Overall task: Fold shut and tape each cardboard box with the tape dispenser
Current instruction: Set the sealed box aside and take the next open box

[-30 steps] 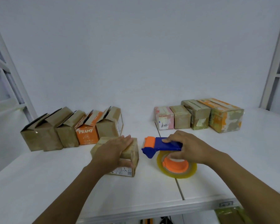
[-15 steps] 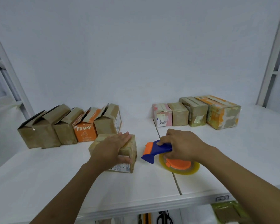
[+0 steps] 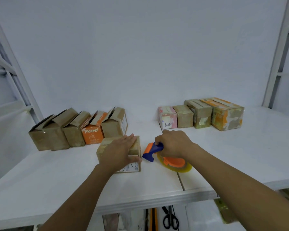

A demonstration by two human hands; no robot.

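Two hands are seen over a white table [image 3: 57,172]; the left hand [image 3: 122,150] is laid flat on top of a folded-shut cardboard box [image 3: 135,148] near the table's middle, fingers straight, thumb down the near face; the right hand [image 3: 173,144] is curled round the blue handle of the tape dispenser [image 3: 153,150], just right of the box, roll down at the table; five open boxes [image 3: 73,129] are lined up rear left; four taped boxes [image 3: 200,114] rear right.

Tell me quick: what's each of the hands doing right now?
Left hand: open, pressing flat on the cardboard box.
Right hand: closed around the tape dispenser.
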